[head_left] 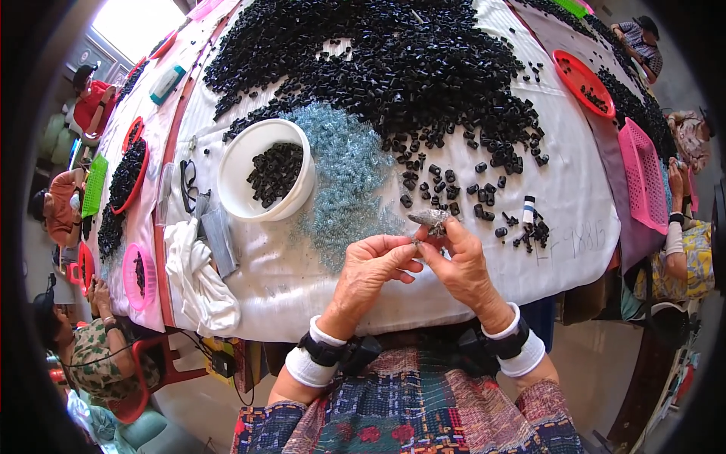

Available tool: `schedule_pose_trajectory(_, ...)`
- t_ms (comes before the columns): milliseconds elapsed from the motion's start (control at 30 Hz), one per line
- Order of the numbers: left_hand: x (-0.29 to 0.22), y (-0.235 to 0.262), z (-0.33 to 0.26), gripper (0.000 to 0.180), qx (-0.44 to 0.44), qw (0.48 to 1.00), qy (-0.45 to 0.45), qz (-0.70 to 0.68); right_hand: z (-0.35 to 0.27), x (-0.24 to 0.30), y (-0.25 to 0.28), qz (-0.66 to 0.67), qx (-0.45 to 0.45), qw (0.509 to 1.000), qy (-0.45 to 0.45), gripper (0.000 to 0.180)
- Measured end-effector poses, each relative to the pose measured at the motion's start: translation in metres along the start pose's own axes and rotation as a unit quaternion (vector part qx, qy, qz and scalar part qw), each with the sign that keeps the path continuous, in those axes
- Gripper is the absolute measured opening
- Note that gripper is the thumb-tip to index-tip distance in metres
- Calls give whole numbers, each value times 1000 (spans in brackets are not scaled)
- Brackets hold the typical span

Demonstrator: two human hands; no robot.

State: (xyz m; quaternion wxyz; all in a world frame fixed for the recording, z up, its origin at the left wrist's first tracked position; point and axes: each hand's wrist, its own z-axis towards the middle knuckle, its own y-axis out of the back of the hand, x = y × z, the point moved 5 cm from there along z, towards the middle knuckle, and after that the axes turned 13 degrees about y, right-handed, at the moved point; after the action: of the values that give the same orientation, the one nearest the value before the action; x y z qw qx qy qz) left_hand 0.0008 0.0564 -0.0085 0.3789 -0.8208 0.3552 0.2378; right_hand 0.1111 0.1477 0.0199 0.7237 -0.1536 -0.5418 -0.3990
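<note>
Above the near edge of the table, my two hands meet fingertip to fingertip. My left hand [378,265] is closed in a pinch, and whatever tiny piece it has is too small to name. My right hand [461,265] is closed too, with a silver-grey, crumpled-looking lump [429,218] resting against its fingers and its thumb meeting the left fingertips. Just left of the hands spreads a heap of pale blue, clear, coil-like pieces [340,174]. Beyond them lie small black cylindrical parts [393,68] in a large pile, some scattered close to my right hand.
A white bowl [229,178] holds black parts. Left of it lie eyeglasses [189,185] and a white cloth [197,276]. At right stands a small white-and-dark cylinder [528,209] among tiny black pieces. A red tray [563,64] and pink basket [639,170] sit farther right. Several people work around.
</note>
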Motion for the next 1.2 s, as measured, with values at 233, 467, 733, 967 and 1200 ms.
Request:
schedule_pose_trajectory(233,-1,-3,1,23,37,998,11,57,3,-3,1,92,16,992,-83,11)
schedule_pose_trajectory(467,2,-5,1,32,50,997,29,55,-1,-5,-1,167,-20,979,-111,12)
schedule_pose_trajectory(733,12,-5,10,33,75,991,108,30,-11,-1,-4,159,-80,979,-98,18)
schedule_pose_trajectory(967,-1,-13,9,32,27,998,50,-40,-7,-11,4,170,-120,966,-154,14)
schedule_pose_trajectory(1200,-3,-12,12,26,46,993,-14,107,-7,-13,2,205,-131,958,-155,12)
